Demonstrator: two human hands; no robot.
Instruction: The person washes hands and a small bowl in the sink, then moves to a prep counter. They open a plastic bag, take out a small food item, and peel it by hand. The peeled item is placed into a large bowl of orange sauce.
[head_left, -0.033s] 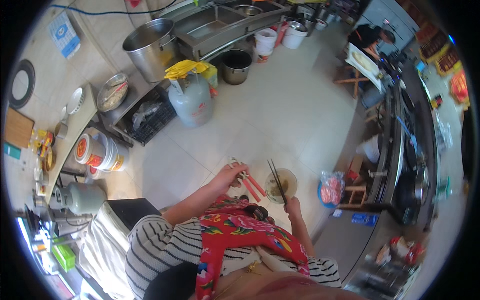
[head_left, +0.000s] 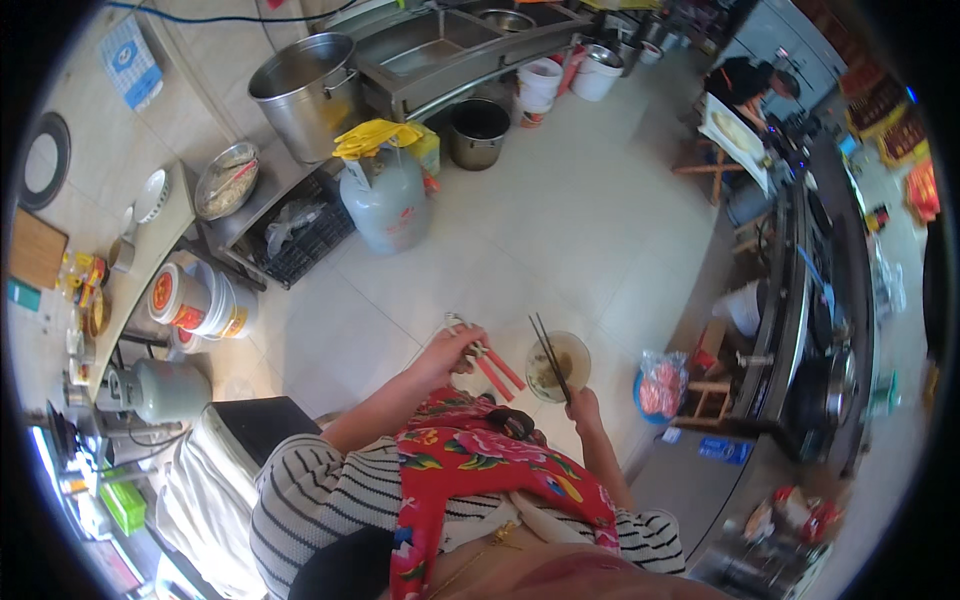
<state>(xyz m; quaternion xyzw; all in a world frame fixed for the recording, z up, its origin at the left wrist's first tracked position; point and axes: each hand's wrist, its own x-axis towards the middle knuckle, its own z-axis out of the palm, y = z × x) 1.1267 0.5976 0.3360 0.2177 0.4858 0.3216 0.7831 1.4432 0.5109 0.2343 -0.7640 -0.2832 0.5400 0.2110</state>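
My left hand (head_left: 452, 352) is closed around a tool with two red, leg-like bars (head_left: 497, 373) and a pale part showing at the fingers. Its exact kind is not clear. On the right, my right hand (head_left: 582, 407) grips a pair of dark chopsticks (head_left: 546, 345) together with the edge of a round, see-through bowl (head_left: 583, 352). Some brownish food (head_left: 563, 366) lies in the bowl, and the chopsticks cross over it with their thin ends past the far rim. Both hands are in front of my red flowered apron (head_left: 480, 458).
A grey gas cylinder (head_left: 385, 205) with yellow gloves stands ahead beside a black crate (head_left: 310, 235). Left are a counter and white buckets (head_left: 225, 305). A stove counter (head_left: 790, 300) runs along the right, a pink-filled bag (head_left: 662, 385) beside it. A person (head_left: 745, 80) sits far right.
My left hand with the red-barred tool, and my right hand with bowl and chopsticks, have shifted slightly left and up. The view has moved slightly; both grips look the same.
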